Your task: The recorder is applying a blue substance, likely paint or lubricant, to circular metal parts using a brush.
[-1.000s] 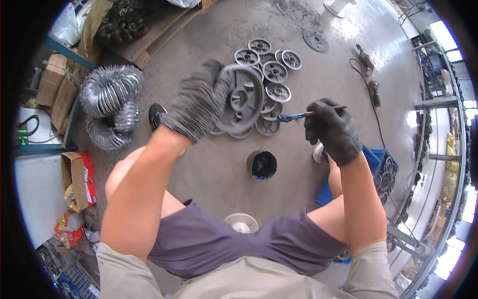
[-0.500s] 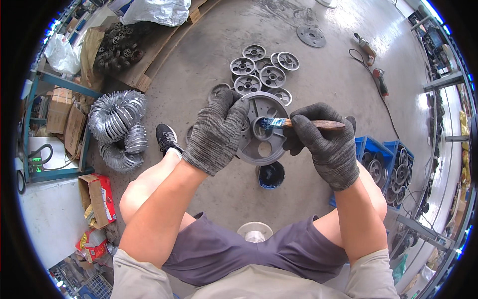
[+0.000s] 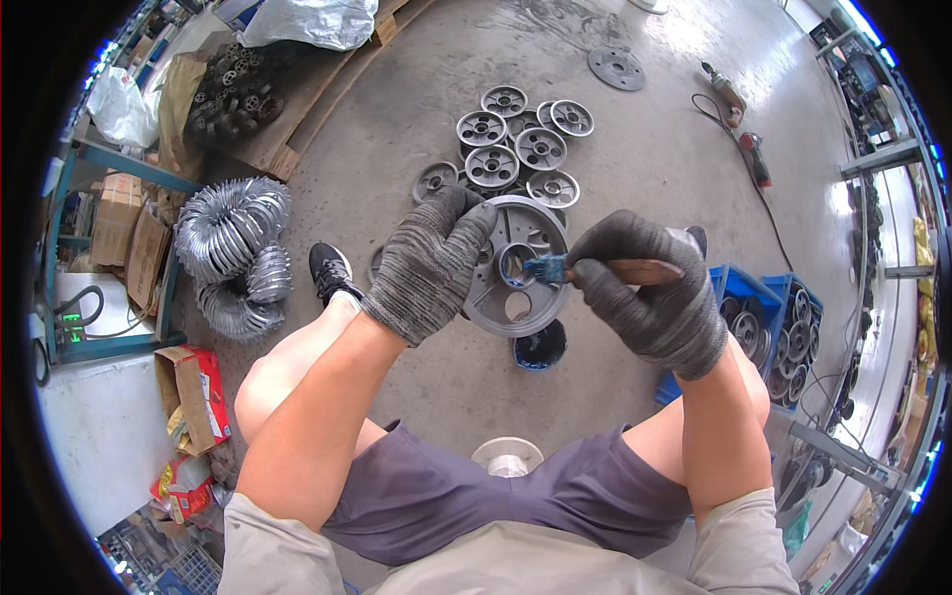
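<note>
A grey metal wheel [image 3: 538, 309] with round holes and a raised hub is held tilted in front of me. My left hand [image 3: 428, 263], in a dark knitted glove, grips its left rim. Between the gloved fingers of my right hand [image 3: 650, 290] is a paintbrush [image 3: 635, 271] with a wooden handle. Its bristles, coated in blue, are at the hub's right side; whether they touch it I cannot tell. Below the wheel, a small pot of dark blue paste [image 3: 540, 347] stands on the floor, partly covered by the wheel.
Several smaller metal wheels [image 3: 492, 167] are piled on the floor ahead. Blue crates [image 3: 734, 283] of wheels stand at the right, near a corded power tool [image 3: 756, 159]. Silver flexible duct [image 3: 233, 233] and an opened carton [image 3: 193, 397] lie left; a pallet [image 3: 337, 84] is behind.
The wheel has turned to a different tilt and shifted slightly down. My right hand has moved a little right, drawing the brush from inside the hub toward its right side.
</note>
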Demonstrator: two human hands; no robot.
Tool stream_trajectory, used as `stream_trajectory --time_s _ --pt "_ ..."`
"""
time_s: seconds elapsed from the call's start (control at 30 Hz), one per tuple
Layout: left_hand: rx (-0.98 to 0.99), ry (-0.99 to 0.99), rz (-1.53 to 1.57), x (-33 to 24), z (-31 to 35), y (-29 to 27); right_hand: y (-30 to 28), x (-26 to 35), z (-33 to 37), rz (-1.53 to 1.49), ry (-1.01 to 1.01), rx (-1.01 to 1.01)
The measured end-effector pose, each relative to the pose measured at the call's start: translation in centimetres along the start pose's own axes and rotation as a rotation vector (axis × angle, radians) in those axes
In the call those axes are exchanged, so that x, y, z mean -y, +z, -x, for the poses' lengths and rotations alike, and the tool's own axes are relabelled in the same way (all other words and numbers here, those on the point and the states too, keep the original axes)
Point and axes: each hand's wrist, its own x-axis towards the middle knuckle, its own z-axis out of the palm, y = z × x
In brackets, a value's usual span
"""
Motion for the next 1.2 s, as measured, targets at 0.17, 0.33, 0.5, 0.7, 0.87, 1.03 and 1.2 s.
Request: stream_trajectory --time_s 0.17,0.33,0.5,0.7,0.87,1.03,1.2 --pt "0.061 0.077 -0.1 0.6 -0.1 0.2 1.8 -0.2 -0.4 0.193 -0.222 -0.068" --pt "0.027 0.171 -0.236 0.3 0.4 0.7 2.4 0.3 -0.1 0.633 -0.228 -0.018" --pt "-0.071 0.436 -0.263 0.3 1.1 1.1 1.7 -0.1 -0.7 0.084 0.237 -0.013" --pt "-0.078 0.333 -0.181 1.6 0.2 1.4 -3.6 0.4 -0.1 -0.592 0.218 -0.301" --pt "-0.058 -0.038 0.169 5.4 -1.2 1.0 -4.5 -1.4 -1.1 -0.056 -0.358 -0.46" --pt "-0.007 -0.402 0.493 8.6 -7.1 7.0 -3.4 -2.5 -2.5 0.207 -0.494 -0.697" --pt "0.246 0.302 -0.156 6.0 -12.1 24.6 -7.9 -1.3 -1.5 -0.256 -0.257 -0.748"
